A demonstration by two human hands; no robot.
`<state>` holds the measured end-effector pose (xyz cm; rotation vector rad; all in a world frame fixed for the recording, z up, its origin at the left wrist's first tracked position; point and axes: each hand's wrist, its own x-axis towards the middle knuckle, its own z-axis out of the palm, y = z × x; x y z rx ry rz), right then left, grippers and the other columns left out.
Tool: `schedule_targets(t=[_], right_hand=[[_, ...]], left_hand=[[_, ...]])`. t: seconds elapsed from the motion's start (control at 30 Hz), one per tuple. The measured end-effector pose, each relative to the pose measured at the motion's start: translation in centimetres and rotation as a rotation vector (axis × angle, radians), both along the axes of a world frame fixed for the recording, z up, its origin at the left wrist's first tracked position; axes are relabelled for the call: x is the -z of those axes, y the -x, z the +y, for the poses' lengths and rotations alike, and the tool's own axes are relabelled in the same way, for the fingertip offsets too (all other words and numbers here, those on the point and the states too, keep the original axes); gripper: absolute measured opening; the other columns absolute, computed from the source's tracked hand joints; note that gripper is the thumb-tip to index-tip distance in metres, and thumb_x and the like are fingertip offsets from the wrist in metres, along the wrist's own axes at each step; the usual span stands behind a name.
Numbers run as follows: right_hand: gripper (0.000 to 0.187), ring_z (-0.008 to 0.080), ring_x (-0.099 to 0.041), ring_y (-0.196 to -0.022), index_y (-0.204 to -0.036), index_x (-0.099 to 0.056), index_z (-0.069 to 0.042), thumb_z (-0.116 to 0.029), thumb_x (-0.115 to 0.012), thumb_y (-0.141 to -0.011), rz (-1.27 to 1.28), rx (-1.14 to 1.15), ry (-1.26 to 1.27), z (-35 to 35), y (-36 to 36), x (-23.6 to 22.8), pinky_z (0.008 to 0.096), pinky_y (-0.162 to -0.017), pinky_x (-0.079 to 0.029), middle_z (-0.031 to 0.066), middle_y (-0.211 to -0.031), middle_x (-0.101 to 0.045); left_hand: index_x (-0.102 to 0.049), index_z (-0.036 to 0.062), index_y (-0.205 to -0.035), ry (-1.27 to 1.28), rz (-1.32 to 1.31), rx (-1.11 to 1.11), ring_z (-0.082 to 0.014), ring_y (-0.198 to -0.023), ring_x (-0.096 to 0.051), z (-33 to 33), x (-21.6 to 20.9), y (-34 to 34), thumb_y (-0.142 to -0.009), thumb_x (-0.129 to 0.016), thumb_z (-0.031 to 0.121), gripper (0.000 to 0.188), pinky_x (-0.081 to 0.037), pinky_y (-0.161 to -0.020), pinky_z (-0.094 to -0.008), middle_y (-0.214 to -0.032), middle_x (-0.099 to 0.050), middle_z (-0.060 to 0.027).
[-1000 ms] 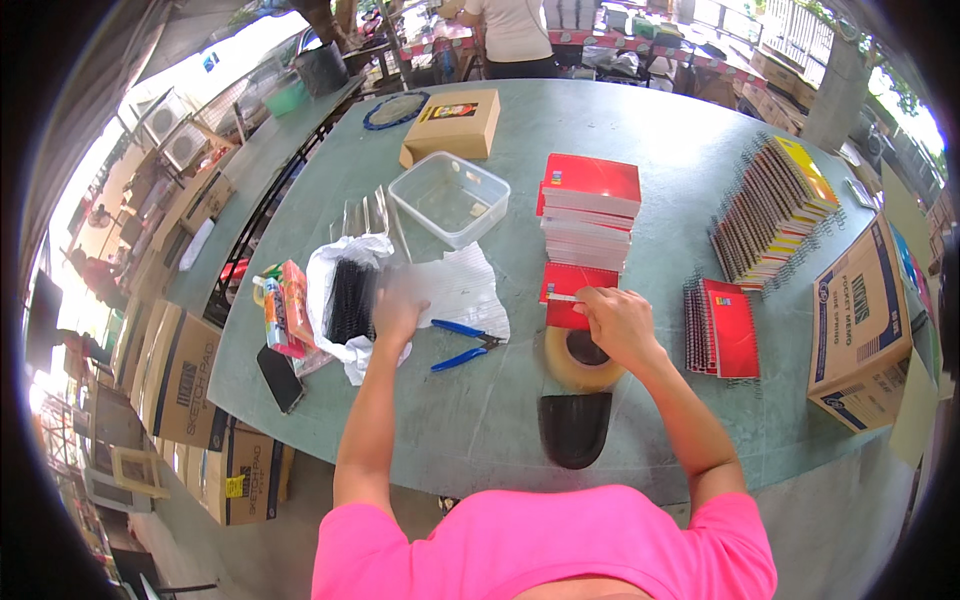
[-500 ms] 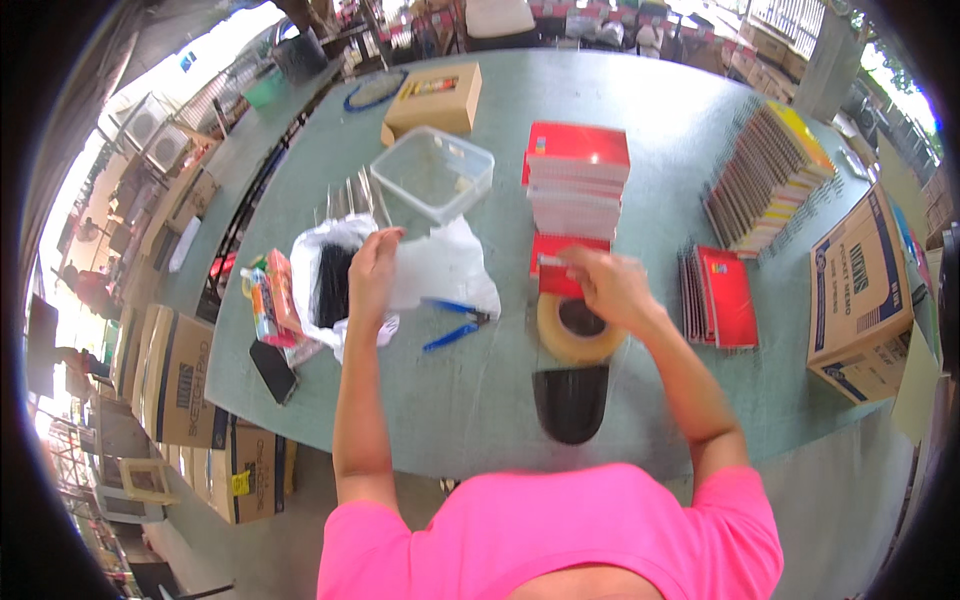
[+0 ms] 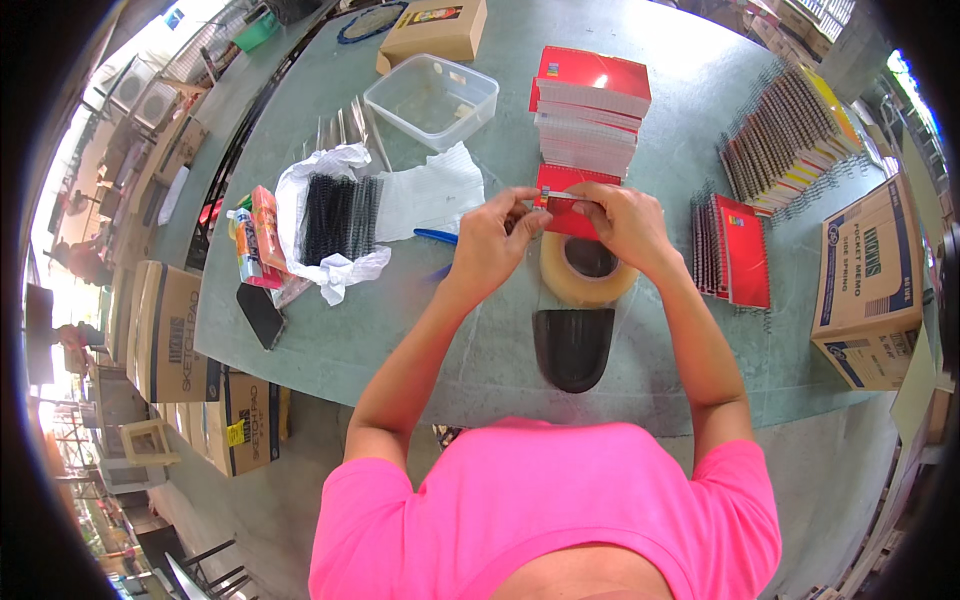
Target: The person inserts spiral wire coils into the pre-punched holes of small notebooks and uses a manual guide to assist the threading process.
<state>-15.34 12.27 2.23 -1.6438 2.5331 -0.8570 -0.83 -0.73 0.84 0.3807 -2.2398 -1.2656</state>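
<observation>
My right hand (image 3: 630, 225) grips a small red-covered notebook (image 3: 572, 218) just in front of a stack of red notebooks (image 3: 600, 72). My left hand (image 3: 493, 240) is closed in a pinch at the notebook's left edge; what lies between its fingertips is too small to make out. Under the notebook's near side sits a roll of clear tape (image 3: 570, 278). A bunch of black spiral coils (image 3: 335, 220) lies in crumpled white wrapping (image 3: 405, 205) to the left. Blue-handled pliers (image 3: 436, 237) are partly hidden by my left hand and forearm.
Spiral-bound red notebooks (image 3: 738, 252) and a taller row of bound notebooks (image 3: 785, 135) stand right, beside a carton (image 3: 870, 285). A clear plastic tub (image 3: 430, 105) lies at the back left. A black rounded object (image 3: 574, 350) and a phone (image 3: 261, 316) are nearer.
My left hand has moved right from the black coils to the red notebook. My right hand stays at the notebook. The view has tipped down, so the table things appear higher.
</observation>
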Motion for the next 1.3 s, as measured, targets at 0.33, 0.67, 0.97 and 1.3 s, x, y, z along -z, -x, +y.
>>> schedule_targets(t=[0.33, 0.67, 0.97, 1.3], right_hand=[[0.023, 0.0278, -0.064, -0.076, -0.105, -0.067, -0.020, -0.018, -0.060, -0.083, -0.046, 0.000, -0.011, 0.1, -0.1, -0.3, 0.0365, -0.065, -0.049, 0.0091, -0.082, -0.067], [0.017, 0.0302, -0.063, -0.076, -0.096, -0.067, -0.014, -0.015, -0.056, -0.083, 0.006, -0.087, 0.103, 0.4, 0.0, 0.2, 0.0401, -0.066, -0.048, 0.0094, -0.084, -0.066], [0.020, 0.0318, -0.061, -0.079, -0.098, -0.059, -0.006, -0.011, -0.063, -0.079, 0.070, -0.115, 0.323, -1.9, -0.5, 0.9, 0.0389, -0.068, -0.048, 0.0133, -0.092, -0.063], [0.021, 0.0337, -0.060, -0.089, -0.106, -0.057, -0.008, -0.017, -0.056, -0.087, -0.030, -0.064, 0.038, -1.3, -2.0, 0.0, 0.0409, -0.078, -0.045, 0.0146, -0.095, -0.064]], left_hand=[[-0.063, -0.0004, -0.083, -0.098, -0.139, -0.105, -0.0113, -0.049, -0.050, -0.1, 0.0, 1.1, -0.090, -0.054, 0.032, 0.035, -0.039, -0.048, -0.0258, -0.060, -0.058, -0.0069], [-0.061, 0.0003, -0.090, -0.008, 0.138, -0.048, -0.0162, -0.049, -0.054, -0.8, 1.4, 2.5, -0.091, -0.053, 0.037, 0.037, -0.046, -0.051, -0.0306, -0.056, -0.051, -0.0074], [-0.060, 0.0037, -0.104, 0.226, -0.006, 0.092, -0.0360, -0.080, -0.059, -2.6, -0.9, 1.8, -0.078, -0.065, 0.034, 0.040, -0.048, -0.073, -0.0398, -0.086, -0.061, -0.0216], [-0.060, 0.0050, -0.095, 0.259, -0.307, 0.102, -0.0368, -0.087, -0.060, -3.5, -0.3, 0.6, -0.080, -0.063, 0.025, 0.025, -0.047, -0.074, -0.0442, -0.095, -0.058, -0.0168]])
